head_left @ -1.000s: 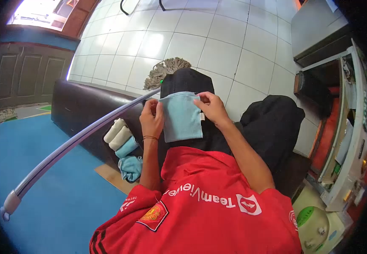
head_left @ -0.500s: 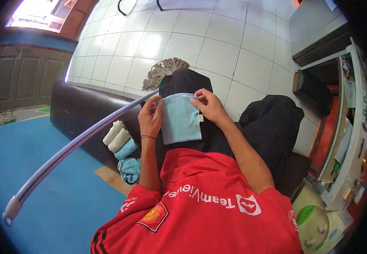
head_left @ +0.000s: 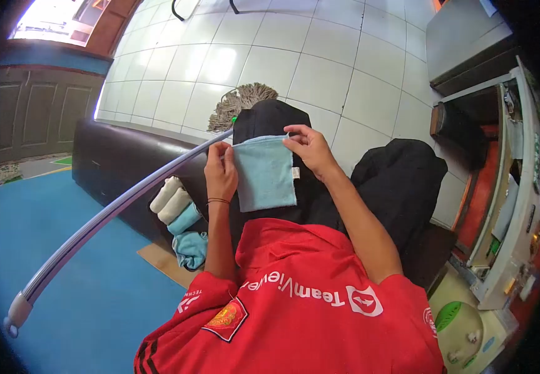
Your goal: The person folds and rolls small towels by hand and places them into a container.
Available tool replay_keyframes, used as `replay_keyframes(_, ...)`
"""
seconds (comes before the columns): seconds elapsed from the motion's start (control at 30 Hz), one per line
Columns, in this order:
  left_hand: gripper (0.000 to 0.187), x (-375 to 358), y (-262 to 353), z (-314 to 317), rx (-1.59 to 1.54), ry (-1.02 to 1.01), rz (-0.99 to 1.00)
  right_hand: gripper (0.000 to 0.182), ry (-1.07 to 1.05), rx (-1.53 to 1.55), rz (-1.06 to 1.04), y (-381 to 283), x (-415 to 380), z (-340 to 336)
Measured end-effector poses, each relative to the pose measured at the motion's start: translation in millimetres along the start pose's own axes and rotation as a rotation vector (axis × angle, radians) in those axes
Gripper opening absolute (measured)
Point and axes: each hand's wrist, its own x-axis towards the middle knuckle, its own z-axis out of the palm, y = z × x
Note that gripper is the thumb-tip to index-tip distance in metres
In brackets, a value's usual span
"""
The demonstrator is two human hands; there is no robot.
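A floor of large glossy white tiles (head_left: 320,68) fills the upper middle, with bright daylight glaring on it from an opening (head_left: 52,19) at the upper left. A blue mat (head_left: 77,280) covers the lower left. A dark brown leather sofa (head_left: 120,162) runs across it. Dark wooden panelled doors (head_left: 27,115) stand at the left edge. A grey metal cabinet (head_left: 463,43) sits at upper right.

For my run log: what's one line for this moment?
left hand: grips cloth | right hand: pinches top edge | cloth: folded, on lap | beside: rolled cloths
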Motion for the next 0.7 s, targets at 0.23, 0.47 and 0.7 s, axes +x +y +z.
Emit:
replay_keyframes(0.23,0.013,4,-17,4,-0.025,0.084,0.043,0.019,0.068,-0.058,-0.011,-3,0,4)
replay_keyframes(0.47,0.015,8,-5,4,-0.042,0.14,0.036,0.021,0.118,-0.035,-0.062,-6,4,11)
replay_keyframes(0.7,0.024,11,-10,13,0.11,0.111,-0.037,0.025,0.173,-0.367,-0.035,15,22,5)
